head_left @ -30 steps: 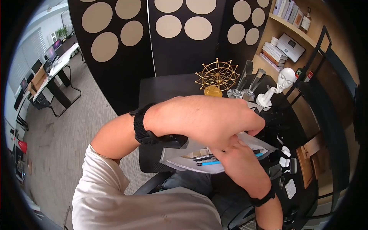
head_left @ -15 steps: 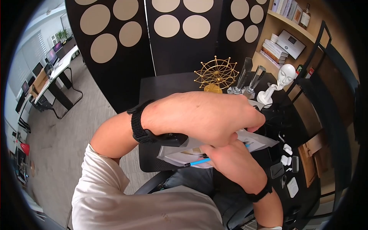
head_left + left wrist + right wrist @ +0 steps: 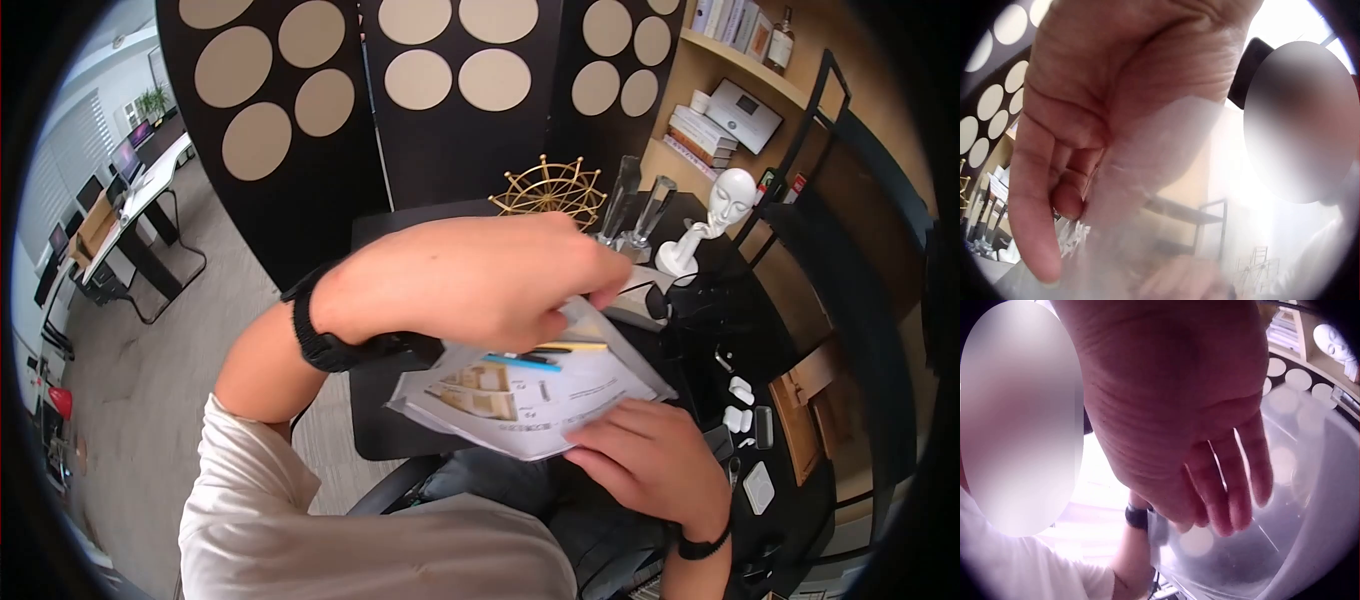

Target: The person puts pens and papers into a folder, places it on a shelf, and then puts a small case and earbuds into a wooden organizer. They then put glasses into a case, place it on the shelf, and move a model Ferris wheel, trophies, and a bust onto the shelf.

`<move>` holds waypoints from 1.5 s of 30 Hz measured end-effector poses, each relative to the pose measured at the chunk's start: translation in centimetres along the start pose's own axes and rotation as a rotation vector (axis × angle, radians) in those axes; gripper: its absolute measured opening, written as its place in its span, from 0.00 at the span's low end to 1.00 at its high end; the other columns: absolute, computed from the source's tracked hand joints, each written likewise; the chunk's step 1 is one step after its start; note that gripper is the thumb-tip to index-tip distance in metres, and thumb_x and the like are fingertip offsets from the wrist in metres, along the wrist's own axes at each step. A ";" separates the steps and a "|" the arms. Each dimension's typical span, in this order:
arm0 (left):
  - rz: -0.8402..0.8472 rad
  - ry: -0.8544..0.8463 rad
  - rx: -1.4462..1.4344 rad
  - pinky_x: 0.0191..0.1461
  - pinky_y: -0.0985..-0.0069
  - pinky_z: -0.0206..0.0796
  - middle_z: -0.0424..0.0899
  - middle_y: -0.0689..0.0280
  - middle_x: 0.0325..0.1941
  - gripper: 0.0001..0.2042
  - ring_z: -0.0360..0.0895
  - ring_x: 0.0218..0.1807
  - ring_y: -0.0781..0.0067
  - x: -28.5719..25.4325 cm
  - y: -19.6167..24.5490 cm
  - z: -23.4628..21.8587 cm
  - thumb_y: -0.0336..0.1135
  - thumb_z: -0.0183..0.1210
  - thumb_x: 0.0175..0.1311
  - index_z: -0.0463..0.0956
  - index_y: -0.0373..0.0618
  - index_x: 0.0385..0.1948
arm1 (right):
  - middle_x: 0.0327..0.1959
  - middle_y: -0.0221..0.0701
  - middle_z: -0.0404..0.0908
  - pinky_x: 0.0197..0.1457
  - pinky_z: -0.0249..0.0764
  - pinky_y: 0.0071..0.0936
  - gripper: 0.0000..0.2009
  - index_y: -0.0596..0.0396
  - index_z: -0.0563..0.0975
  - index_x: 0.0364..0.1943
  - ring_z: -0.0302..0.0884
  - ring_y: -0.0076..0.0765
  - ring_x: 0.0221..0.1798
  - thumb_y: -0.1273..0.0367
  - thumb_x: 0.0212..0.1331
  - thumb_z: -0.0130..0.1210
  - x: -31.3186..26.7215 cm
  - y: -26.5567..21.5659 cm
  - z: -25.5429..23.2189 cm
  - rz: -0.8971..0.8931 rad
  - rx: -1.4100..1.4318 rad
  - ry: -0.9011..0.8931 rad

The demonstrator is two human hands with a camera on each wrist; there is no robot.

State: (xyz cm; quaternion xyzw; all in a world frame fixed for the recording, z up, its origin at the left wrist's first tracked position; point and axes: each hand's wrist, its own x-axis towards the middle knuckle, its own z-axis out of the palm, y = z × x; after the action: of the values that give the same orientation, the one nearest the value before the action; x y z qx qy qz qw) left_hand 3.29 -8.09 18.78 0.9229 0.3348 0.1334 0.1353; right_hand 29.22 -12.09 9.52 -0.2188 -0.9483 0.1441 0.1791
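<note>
A translucent pouch (image 3: 590, 385) with a printed sheet is held tilted over the person's lap. A blue pen (image 3: 525, 363), a dark pen and a yellow one lie across its upper part. The left hand (image 3: 480, 280) grips the pouch's upper edge; the left wrist view shows that hand (image 3: 1110, 112) with curled fingers at the clear film (image 3: 1154, 150). At the lower right edge, the right hand (image 3: 650, 460) rests against the pouch. In the right wrist view the right hand (image 3: 1179, 412) has nearly straight fingers against the film (image 3: 1297, 506).
On the black desk (image 3: 385, 420) stand a gold wheel ornament (image 3: 550, 190), crystal trophies (image 3: 645, 222) and a white face statue (image 3: 730, 200). Dark glasses (image 3: 656, 302) lie behind the pouch. White earbuds (image 3: 738, 418) and a white device (image 3: 759, 488) lie at the right.
The right hand has moved away from the left, down to the pouch's lower right edge. More of the printed sheet shows, and the blue pen sits higher. The left hand has shifted left, still gripping the pouch.
</note>
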 end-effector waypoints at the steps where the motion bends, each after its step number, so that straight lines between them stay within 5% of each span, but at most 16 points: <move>1: -0.054 -0.006 0.010 0.34 0.58 0.68 0.80 0.51 0.25 0.12 0.82 0.32 0.46 -0.2 0.0 -0.4 0.22 0.62 0.58 0.75 0.39 0.44 | 0.38 0.32 0.83 0.44 0.79 0.35 0.14 0.53 0.82 0.47 0.83 0.40 0.47 0.69 0.57 0.68 -1.8 0.6 -0.6 0.005 -0.013 0.007; 5: 0.040 -0.040 -0.097 0.32 0.62 0.66 0.74 0.60 0.22 0.14 0.81 0.28 0.57 -0.1 -0.5 -1.8 0.21 0.64 0.56 0.74 0.40 0.43 | 0.54 0.35 0.84 0.53 0.76 0.34 0.38 0.55 0.77 0.58 0.80 0.35 0.52 0.72 0.33 0.81 -7.0 4.4 -1.9 0.344 0.118 0.589; 7: 0.101 -0.075 -0.108 0.30 0.70 0.69 0.72 0.67 0.23 0.12 0.81 0.25 0.69 0.7 -0.1 -2.6 0.18 0.64 0.58 0.76 0.39 0.43 | 0.71 0.41 0.74 0.74 0.66 0.37 0.59 0.59 0.64 0.75 0.70 0.42 0.75 0.67 0.28 0.85 -6.5 4.8 -1.7 0.364 0.219 0.489; 9: -0.028 -0.126 -0.502 0.30 0.78 0.72 0.72 0.70 0.23 0.10 0.81 0.26 0.78 1.7 0.7 -3.2 0.17 0.63 0.61 0.77 0.37 0.43 | 0.69 0.41 0.77 0.75 0.67 0.37 0.57 0.59 0.65 0.74 0.73 0.42 0.73 0.67 0.30 0.86 -5.8 5.6 -0.7 0.245 0.300 0.412; 11: 0.124 -0.201 -0.568 0.31 0.82 0.76 0.77 0.70 0.26 0.12 0.81 0.27 0.81 3.1 0.5 -3.3 0.15 0.63 0.62 0.79 0.34 0.46 | 0.51 0.37 0.89 0.61 0.79 0.31 0.29 0.61 0.83 0.53 0.87 0.37 0.53 0.73 0.42 0.81 -5.5 5.4 -0.1 0.209 0.482 0.547; 14: 0.214 -0.172 -0.908 0.34 0.79 0.80 0.85 0.60 0.37 0.23 0.86 0.32 0.74 5.1 0.5 -3.1 0.14 0.68 0.60 0.74 0.27 0.58 | 0.38 0.35 0.90 0.44 0.79 0.24 0.07 0.62 0.87 0.37 0.86 0.29 0.38 0.72 0.58 0.72 -7.8 4.7 -1.6 0.228 0.435 0.724; 17: 0.387 0.034 -1.078 0.48 0.62 0.85 0.86 0.53 0.45 0.42 0.89 0.46 0.56 8.2 -3.5 -2.4 0.56 0.68 0.66 0.61 0.31 0.70 | 0.34 0.27 0.88 0.40 0.76 0.21 0.10 0.62 0.87 0.39 0.81 0.21 0.35 0.67 0.68 0.67 -11.0 4.0 -1.5 0.424 0.504 1.135; 20: 0.410 -0.037 -1.254 0.64 0.50 0.77 0.79 0.46 0.64 0.53 0.78 0.68 0.48 10.6 -6.4 1.2 0.81 0.50 0.61 0.61 0.38 0.73 | 0.34 0.28 0.88 0.40 0.75 0.21 0.10 0.63 0.87 0.40 0.81 0.20 0.35 0.67 0.68 0.67 -14.5 3.7 -2.1 0.493 0.498 1.297; 23: 0.334 -0.170 -1.316 0.70 0.55 0.71 0.75 0.44 0.68 0.58 0.77 0.68 0.51 12.6 -5.4 7.1 0.75 0.69 0.50 0.59 0.35 0.74 | 0.33 0.28 0.88 0.41 0.75 0.21 0.10 0.63 0.86 0.40 0.80 0.19 0.34 0.67 0.68 0.67 -17.3 3.3 -2.5 0.539 0.598 1.438; 28: 0.485 -0.322 -1.632 0.72 0.53 0.68 0.74 0.32 0.67 0.60 0.75 0.70 0.41 16.6 -4.4 13.2 0.86 0.46 0.56 0.55 0.36 0.76 | 0.32 0.28 0.88 0.39 0.75 0.20 0.09 0.62 0.86 0.37 0.80 0.19 0.33 0.68 0.68 0.67 -22.8 2.5 -2.4 0.760 0.459 1.498; 29: 0.497 -0.360 -1.666 0.69 0.61 0.71 0.78 0.39 0.65 0.47 0.78 0.68 0.51 17.5 -3.9 14.1 0.69 0.61 0.67 0.57 0.40 0.76 | 0.31 0.28 0.87 0.38 0.74 0.20 0.09 0.62 0.86 0.37 0.80 0.18 0.32 0.68 0.68 0.67 -24.0 2.0 -2.1 0.791 0.472 1.514; 31: 0.457 -0.267 -1.191 0.65 0.69 0.72 0.82 0.50 0.63 0.36 0.80 0.65 0.65 18.3 -2.4 15.9 0.36 0.70 0.68 0.60 0.43 0.74 | 0.31 0.28 0.87 0.39 0.76 0.21 0.08 0.62 0.85 0.37 0.80 0.19 0.32 0.68 0.68 0.67 -26.0 0.4 -1.7 0.879 0.437 1.528; 32: 0.382 -0.270 -1.123 0.61 0.77 0.72 0.84 0.61 0.58 0.37 0.80 0.59 0.78 18.4 -0.7 16.3 0.13 0.65 0.59 0.65 0.43 0.72 | 0.32 0.29 0.88 0.39 0.77 0.21 0.08 0.61 0.85 0.38 0.81 0.20 0.33 0.68 0.67 0.68 -26.6 -0.6 -1.7 0.904 0.444 1.564; 37: 0.452 -0.183 -1.175 0.57 0.79 0.72 0.82 0.66 0.58 0.23 0.81 0.52 0.80 20.8 1.6 19.2 0.18 0.62 0.65 0.75 0.41 0.63 | 0.44 0.30 0.88 0.50 0.78 0.22 0.12 0.60 0.82 0.50 0.83 0.22 0.45 0.73 0.64 0.69 -30.2 -3.1 -1.5 0.936 0.296 1.529; 41: 0.477 -0.284 -1.229 0.59 0.78 0.72 0.83 0.66 0.58 0.20 0.81 0.53 0.79 22.9 0.8 23.2 0.19 0.60 0.67 0.76 0.40 0.61 | 0.56 0.37 0.84 0.60 0.74 0.25 0.23 0.61 0.77 0.59 0.82 0.31 0.55 0.84 0.56 0.57 -31.4 -3.5 -3.0 0.917 0.223 1.386; 45: 0.321 -0.459 -1.305 0.59 0.79 0.73 0.83 0.66 0.60 0.20 0.81 0.55 0.80 22.2 2.1 23.9 0.19 0.59 0.67 0.76 0.40 0.61 | 0.58 0.41 0.83 0.66 0.72 0.39 0.19 0.62 0.79 0.57 0.80 0.45 0.61 0.76 0.60 0.56 -31.1 -4.4 -5.1 0.893 -0.214 0.969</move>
State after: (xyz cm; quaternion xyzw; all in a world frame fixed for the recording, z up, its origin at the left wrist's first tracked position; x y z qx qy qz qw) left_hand 29.00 1.10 0.77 0.6963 0.0094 0.1274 0.7063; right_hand 55.83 -29.39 6.97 -0.6469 -0.5882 -0.0052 0.4853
